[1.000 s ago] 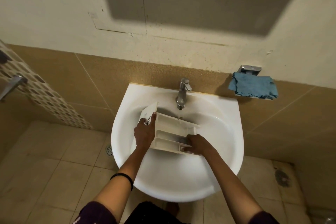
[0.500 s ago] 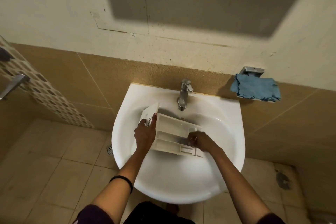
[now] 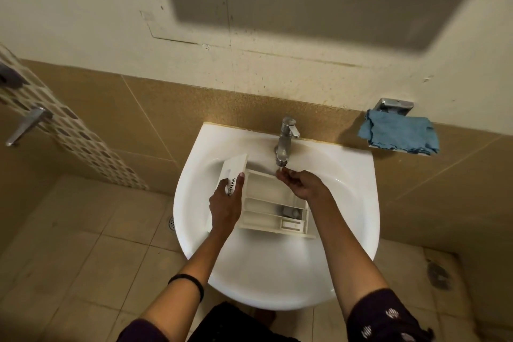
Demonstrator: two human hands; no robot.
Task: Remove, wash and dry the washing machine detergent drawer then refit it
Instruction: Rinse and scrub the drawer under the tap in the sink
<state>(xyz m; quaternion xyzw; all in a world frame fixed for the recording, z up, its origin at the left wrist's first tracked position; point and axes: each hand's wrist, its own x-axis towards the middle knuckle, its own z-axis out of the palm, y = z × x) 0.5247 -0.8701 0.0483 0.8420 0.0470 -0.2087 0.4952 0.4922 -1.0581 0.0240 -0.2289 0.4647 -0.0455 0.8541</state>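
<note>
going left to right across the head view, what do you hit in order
metal lever, floor drain, left hand gripping the drawer by its front, tap, blue cloth. The right hand overlaps the tap, so it is left out.

The only writing I can read stands on the white front of the detergent drawer [image 3: 234, 168]: dark letters "Whirl" (they run down the front, toward me). The rest of the word is hidden under my left hand [image 3: 224, 205], which grips this front. A small pale plate [image 3: 291, 224] in the drawer's near right corner is too small to read.
</note>
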